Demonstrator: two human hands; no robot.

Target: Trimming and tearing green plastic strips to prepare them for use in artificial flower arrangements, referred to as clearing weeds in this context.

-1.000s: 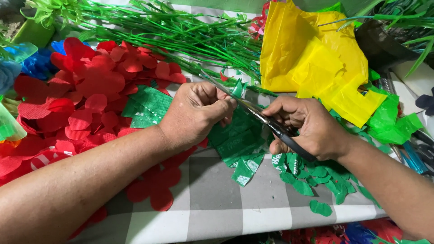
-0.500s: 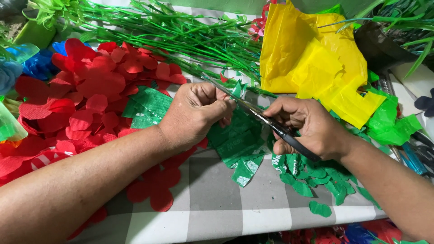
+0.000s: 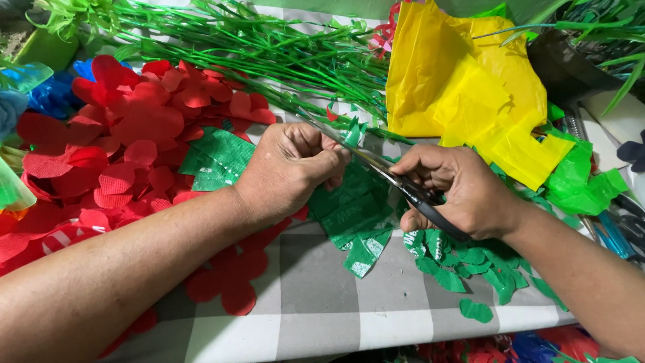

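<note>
My left hand [image 3: 290, 168] pinches a folded piece of green paper [image 3: 352, 130] at the middle of the table. My right hand [image 3: 463, 188] grips black-handled scissors [image 3: 403, 183], whose blades point up and left and meet the green paper just beside my left fingers. Under both hands lies a stack of green paper strips [image 3: 353, 215]. Several small green cut leaves [image 3: 470, 265] lie below my right hand.
A heap of red paper petals [image 3: 127, 148] fills the left side. Green plastic stems [image 3: 269, 54] lie across the back. Crumpled yellow sheet [image 3: 470, 87] sits at back right, green scraps [image 3: 581, 188] beside it. The cloth [image 3: 322, 302] is grey and white checked.
Both hands stay almost in place; the scissors have worked slightly along the green paper held by my left hand.
</note>
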